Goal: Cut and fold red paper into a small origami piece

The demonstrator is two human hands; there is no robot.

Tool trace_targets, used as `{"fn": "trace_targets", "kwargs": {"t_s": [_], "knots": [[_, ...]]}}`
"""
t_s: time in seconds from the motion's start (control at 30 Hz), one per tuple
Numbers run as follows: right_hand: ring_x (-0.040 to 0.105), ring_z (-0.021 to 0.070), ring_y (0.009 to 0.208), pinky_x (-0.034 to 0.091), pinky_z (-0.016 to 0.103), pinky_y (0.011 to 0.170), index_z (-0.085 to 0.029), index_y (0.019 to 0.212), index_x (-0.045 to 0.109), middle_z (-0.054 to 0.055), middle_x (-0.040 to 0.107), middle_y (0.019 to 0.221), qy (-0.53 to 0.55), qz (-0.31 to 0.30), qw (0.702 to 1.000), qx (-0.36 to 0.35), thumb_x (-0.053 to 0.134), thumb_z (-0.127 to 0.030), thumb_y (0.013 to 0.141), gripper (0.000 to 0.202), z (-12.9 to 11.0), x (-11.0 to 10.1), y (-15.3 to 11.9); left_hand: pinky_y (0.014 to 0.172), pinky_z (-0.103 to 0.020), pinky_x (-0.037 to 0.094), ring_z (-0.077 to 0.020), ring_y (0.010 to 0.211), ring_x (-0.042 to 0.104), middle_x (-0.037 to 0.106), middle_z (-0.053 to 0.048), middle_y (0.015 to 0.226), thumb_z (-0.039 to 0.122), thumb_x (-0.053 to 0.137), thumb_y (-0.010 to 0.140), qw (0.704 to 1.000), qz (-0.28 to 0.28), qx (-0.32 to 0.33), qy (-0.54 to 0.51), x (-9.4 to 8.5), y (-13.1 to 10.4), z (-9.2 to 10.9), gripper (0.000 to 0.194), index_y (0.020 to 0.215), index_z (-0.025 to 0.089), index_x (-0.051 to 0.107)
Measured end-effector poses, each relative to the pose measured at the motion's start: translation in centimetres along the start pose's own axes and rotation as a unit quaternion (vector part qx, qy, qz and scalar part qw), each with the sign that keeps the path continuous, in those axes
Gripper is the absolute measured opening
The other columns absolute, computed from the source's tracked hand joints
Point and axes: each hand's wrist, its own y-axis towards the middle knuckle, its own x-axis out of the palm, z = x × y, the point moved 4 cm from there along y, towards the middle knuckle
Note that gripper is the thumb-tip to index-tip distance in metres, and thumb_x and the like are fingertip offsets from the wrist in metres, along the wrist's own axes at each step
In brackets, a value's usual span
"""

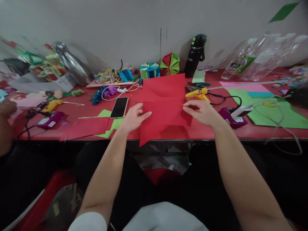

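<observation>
Sheet [162, 114], red paper, at the desk's [204, 132] front edge; our left hand [135, 117] and right hand [201, 111] pinch opposite sides. Seemingly complete: blue-green ornament [149, 71], red-green ornament [170, 64], behind. Outstanding, we judge: this sheet, no finished fold visible.

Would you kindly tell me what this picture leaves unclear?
Head view: underside of the held red paper, facing away from the camera.
Head view: co-worker's hand, blurred and cut off by the left edge.
Head view: print on the left purple box, too small to read.
</observation>
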Motion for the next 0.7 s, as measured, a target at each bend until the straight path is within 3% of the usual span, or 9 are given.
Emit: {"fn": "trace_targets", "kwargs": {"t_s": [0.1, 0.13, 0.23, 0.3, 0.47, 0.53, 0.6, 0.63, 0.7], "knots": [[0.060, 0.0295, 0.118, 0.045, 0.048, 0.103, -0.021, 0.124, 0.065, 0.011, 0.067, 0.125, -0.052, 0.054, 0.996, -0.045, 0.061, -0.040, 0.090, 0.039, -1.3, 0.9, -0.3, 0.076, -0.034, 0.057, -0.0226, 0.090, 0.070, 0.071, -0.008, 0.098, 0.042, 0.066, 0.086, 1.000, -0.004, -0.010, -0.023, 1.1, 0.2, -0.5, 0.028, 0.097, 0.017, 0.060], [0.055, 0.0307, 0.125, 0.040, 0.050, 0.109, -0.022, 0.129, 0.062, 0.012, 0.064, 0.130, -0.066, 0.047, 0.994, -0.070, 0.063, -0.043, 0.089, 0.045, -2.1, 1.6, -0.5, 0.076, -0.033, 0.057, -0.0220, 0.091, 0.069, 0.071, -0.008, 0.099, 0.041, 0.065, 0.087, 1.000, 0.001, -0.011, -0.022, 1.5, 0.2, -0.5, 0.025, 0.094, 0.017, 0.059], [0.035, 0.0346, 0.144, 0.031, 0.055, 0.115, -0.030, 0.148, 0.044, 0.009, 0.041, 0.155, -0.098, -0.053, 0.988, -0.109, 0.070, -0.055, 0.080, 0.077, -4.3, 4.8, -1.0, 0.080, -0.033, 0.056, -0.0212, 0.094, 0.068, 0.071, -0.007, 0.100, 0.038, 0.059, 0.091, 0.999, -0.023, -0.007, -0.032, 2.7, 0.1, -0.3, 0.023, 0.099, 0.016, 0.060], [0.025, 0.0348, 0.149, 0.026, 0.057, 0.117, -0.033, 0.153, 0.034, 0.007, 0.028, 0.162, -0.115, -0.088, 0.984, -0.109, 0.073, -0.056, 0.077, 0.088, -5.0, 6.5, -1.2, 0.085, -0.035, 0.055, -0.0220, 0.101, 0.067, 0.070, -0.008, 0.109, 0.039, 0.055, 0.093, 0.997, -0.050, -0.008, -0.050, 3.5, -0.1, 0.2, 0.028, 0.109, 0.017, 0.061], [0.040, 0.0363, 0.140, 0.036, 0.056, 0.111, -0.029, 0.153, 0.034, 0.011, 0.033, 0.159, -0.093, -0.089, 0.990, -0.050, 0.068, -0.048, 0.082, 0.081, -4.4, 7.5, -0.8, 0.100, -0.040, 0.051, -0.0278, 0.126, 0.057, 0.056, -0.011, 0.143, 0.037, 0.070, 0.083, 0.984, -0.173, 0.021, -0.044, 4.2, -1.1, 0.9, 0.067, 0.143, 0.024, 0.043], [0.047, 0.0337, 0.135, 0.040, 0.049, 0.109, -0.024, 0.146, 0.046, 0.012, 0.044, 0.152, -0.064, -0.074, 0.994, -0.052, 0.064, -0.042, 0.086, 0.065, -4.4, 6.8, -0.6, 0.104, -0.041, 0.049, -0.0300, 0.135, 0.050, 0.046, -0.012, 0.152, 0.034, 0.074, 0.080, 0.981, -0.193, 0.028, 0.010, 3.8, -1.2, 0.4, 0.079, 0.149, 0.026, 0.036], [0.058, 0.0290, 0.121, 0.046, 0.041, 0.101, -0.020, 0.126, 0.063, 0.011, 0.061, 0.135, -0.020, -0.059, 0.997, -0.050, 0.055, -0.038, 0.093, 0.038, -4.5, 5.6, -0.4, 0.105, -0.041, 0.048, -0.0318, 0.140, 0.044, 0.036, -0.013, 0.158, 0.033, 0.071, 0.081, 0.980, -0.184, -0.003, 0.070, 3.0, -1.0, -0.4, 0.084, 0.153, 0.027, 0.029], [0.064, 0.0264, 0.109, 0.049, 0.038, 0.092, -0.019, 0.109, 0.069, 0.010, 0.069, 0.119, 0.000, -0.046, 0.998, -0.037, 0.050, -0.037, 0.096, 0.030, -4.4, 4.9, -0.3, 0.105, -0.041, 0.048, -0.0323, 0.141, 0.043, 0.033, -0.013, 0.160, 0.032, 0.070, 0.082, 0.978, -0.181, -0.025, 0.097, 2.6, -0.7, -0.9, 0.085, 0.154, 0.027, 0.026], [0.066, 0.0214, 0.077, 0.049, 0.033, 0.069, -0.017, 0.077, 0.065, 0.007, 0.070, 0.083, 0.024, -0.025, 0.999, 0.031, 0.050, -0.040, 0.095, 0.033, -3.5, 3.8, 0.1, 0.102, -0.039, 0.050, -0.0317, 0.140, 0.044, 0.034, -0.013, 0.159, 0.028, 0.066, 0.083, 0.968, -0.199, -0.056, 0.143, 1.8, 0.1, -1.4, 0.081, 0.154, 0.026, 0.027]]}}
